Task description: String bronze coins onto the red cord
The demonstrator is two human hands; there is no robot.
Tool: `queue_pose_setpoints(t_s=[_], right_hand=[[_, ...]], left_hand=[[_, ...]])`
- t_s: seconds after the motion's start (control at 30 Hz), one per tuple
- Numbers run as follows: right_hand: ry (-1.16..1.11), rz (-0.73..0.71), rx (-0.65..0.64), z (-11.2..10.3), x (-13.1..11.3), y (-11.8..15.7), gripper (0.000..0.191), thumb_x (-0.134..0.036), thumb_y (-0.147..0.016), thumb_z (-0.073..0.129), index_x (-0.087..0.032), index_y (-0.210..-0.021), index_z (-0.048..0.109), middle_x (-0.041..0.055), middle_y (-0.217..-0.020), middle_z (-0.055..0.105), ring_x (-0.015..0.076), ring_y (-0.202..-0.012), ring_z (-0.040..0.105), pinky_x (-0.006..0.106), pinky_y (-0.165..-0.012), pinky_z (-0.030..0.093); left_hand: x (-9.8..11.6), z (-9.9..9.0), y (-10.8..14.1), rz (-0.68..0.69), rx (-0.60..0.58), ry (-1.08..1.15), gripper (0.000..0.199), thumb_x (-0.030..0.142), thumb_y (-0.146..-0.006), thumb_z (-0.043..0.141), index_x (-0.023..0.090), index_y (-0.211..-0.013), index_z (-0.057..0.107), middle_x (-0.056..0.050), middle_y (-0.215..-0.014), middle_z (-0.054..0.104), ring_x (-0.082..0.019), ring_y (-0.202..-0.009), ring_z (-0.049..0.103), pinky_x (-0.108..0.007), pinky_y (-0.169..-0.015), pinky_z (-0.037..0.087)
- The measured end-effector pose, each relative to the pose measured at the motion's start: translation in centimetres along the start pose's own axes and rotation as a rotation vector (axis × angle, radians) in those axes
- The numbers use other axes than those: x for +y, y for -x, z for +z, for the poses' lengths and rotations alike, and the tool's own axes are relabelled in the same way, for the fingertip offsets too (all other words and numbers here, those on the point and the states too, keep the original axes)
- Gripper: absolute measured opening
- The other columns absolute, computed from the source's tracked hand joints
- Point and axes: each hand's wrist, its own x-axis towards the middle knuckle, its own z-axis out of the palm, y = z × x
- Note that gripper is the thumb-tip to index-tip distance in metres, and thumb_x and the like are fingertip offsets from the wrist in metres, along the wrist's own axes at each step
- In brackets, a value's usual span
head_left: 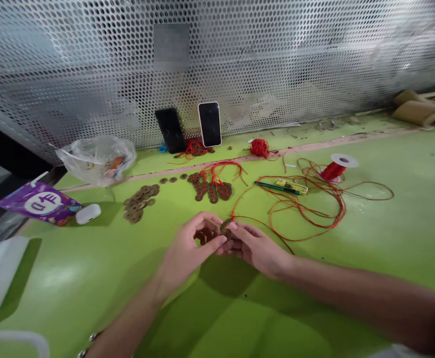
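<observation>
Fingers [217, 242] of both hands are pinched narrow on a small overlapping bunch of coins [225, 230]; left hand [187, 246] on its 9 o'clock side, right hand [260, 250] on its 3 o'clock side, both about equally near. Bunch's long axis is partly covered, can't tell. Red knot [233, 215] sits just beside the bunch at about 1 o'clock, cord [325, 227] looping off toward 2 to 3 o'clock, loose on the green surface [90, 278]. Spool [332, 172] upright at 2 o'clock, amid the loops; green pen [273, 186] nearer at between 1 and 2. Strung coins [213, 192] near 12 o'clock, loose coin pile [137, 204] at about 10, white case [88, 214] beyond it. Two phones lean on the mesh, black one [170, 130] at 11, white-edged one [210, 124] near 12. Nothing seen between fingers and bunch; nearby cord could snag.
</observation>
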Motion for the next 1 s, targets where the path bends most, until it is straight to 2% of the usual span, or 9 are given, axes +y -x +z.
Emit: queue_pose_setpoints(t_s=[0.33,0.43,0.5,0.53,0.6,0.67,0.77,0.87,1.0], right_hand=[[-0.051,0.032,0.046,-0.1,-0.2,0.2,0.04,-0.044,-0.068,0.079,-0.016,-0.081,0.053,0.0005,-0.072,0.067,0.0127,-0.073,0.067,0.026,-0.074,0.05],[-0.064,0.036,0.059,-0.1,-0.2,0.3,0.04,-0.043,-0.067,0.08,-0.016,-0.082,0.054,0.0008,-0.075,0.068,0.0121,-0.074,0.067,0.025,-0.074,0.05],[-0.067,0.035,0.061,0.0,-0.2,0.3,0.039,-0.042,-0.068,0.08,-0.016,-0.083,0.055,0.002,-0.078,0.069,0.0122,-0.074,0.068,0.026,-0.075,0.05],[-0.069,0.034,0.06,0.0,-0.2,0.4,0.038,-0.042,-0.068,0.079,-0.016,-0.084,0.056,0.0028,-0.08,0.07,0.0122,-0.075,0.068,0.026,-0.075,0.051],[-0.073,0.03,0.054,0.0,-0.3,0.4,0.037,-0.042,-0.069,0.079,-0.015,-0.084,0.058,0.0041,-0.082,0.071,0.0125,-0.075,0.068,0.028,-0.077,0.051],[-0.072,0.027,0.041,0.0,-0.4,0.3,0.036,-0.041,-0.07,0.079,-0.015,-0.086,0.061,0.0047,-0.084,0.071,0.0129,-0.075,0.068,0.029,-0.078,0.051],[-0.061,0.027,0.02,-0.1,-0.4,0.3,0.036,-0.041,-0.07,0.078,-0.015,-0.09,0.065,0.0058,-0.084,0.072,0.0137,-0.077,0.068,0.031,-0.08,0.051],[-0.057,0.03,0.016,-0.2,-0.4,0.3,0.035,-0.041,-0.071,0.077,-0.015,-0.092,0.066,0.0064,-0.085,0.072,0.014,-0.078,0.068,0.032,-0.082,0.051],[-0.058,0.029,0.007,-0.3,-0.4,0.3,0.034,-0.04,-0.072,0.077,-0.016,-0.093,0.068,0.0067,-0.086,0.072,0.014,-0.079,0.068,0.032,-0.083,0.051]], left_hand=[[0.3,0.7,0.4,0.052,0.028,-0.084,0.012,0.025,-0.082,0.059,0.024,-0.094,0.057,0.003,-0.078,0.06,-0.012,-0.071,0.056,-0.024,-0.064,0.045],[0.4,0.1,0.1,0.09,-0.005,-0.11,0.015,0.029,-0.083,0.059,0.024,-0.097,0.057,0.002,-0.082,0.062,-0.013,-0.073,0.057,-0.025,-0.064,0.046],[0.2,-1.5,-0.4,0.122,0.015,-0.165,0.018,0.034,-0.084,0.059,0.023,-0.098,0.059,0.0,-0.085,0.063,-0.015,-0.076,0.059,-0.026,-0.066,0.047],[-0.1,-2.7,-0.7,0.137,0.07,-0.226,0.018,0.036,-0.085,0.058,0.023,-0.097,0.06,0.0,-0.085,0.064,-0.015,-0.076,0.059,-0.026,-0.066,0.047],[-1.1,-5.7,-1.2,0.113,0.246,-0.47,0.017,0.035,-0.085,0.055,0.023,-0.094,0.062,-0.001,-0.087,0.065,-0.016,-0.075,0.059,-0.027,-0.067,0.046],[-2.6,-8.9,-1.5,0.026,0.477,-0.807,0.016,0.032,-0.084,0.054,0.023,-0.094,0.062,-0.001,-0.087,0.065,-0.017,-0.071,0.058,-0.027,-0.064,0.043],[-5.2,-12.7,-1.4,-0.041,0.588,-0.928,0.014,0.026,-0.078,0.055,0.02,-0.088,0.063,-0.004,-0.08,0.061,-0.024,-0.076,0.058,-0.03,-0.061,0.036],[-7.5,-14.4,-1.3,-0.057,0.667,-0.965,0.011,0.028,-0.072,0.059,0.02,-0.078,0.063,-0.004,-0.07,0.056,-0.025,-0.07,0.056,-0.03,-0.058,0.031],[-9.2,-14.9,-1.4,-0.037,0.709,-0.965,0.01,0.033,-0.071,0.059,0.023,-0.071,0.063,-0.002,-0.064,0.052,-0.021,-0.061,0.053,-0.029,-0.054,0.024]])
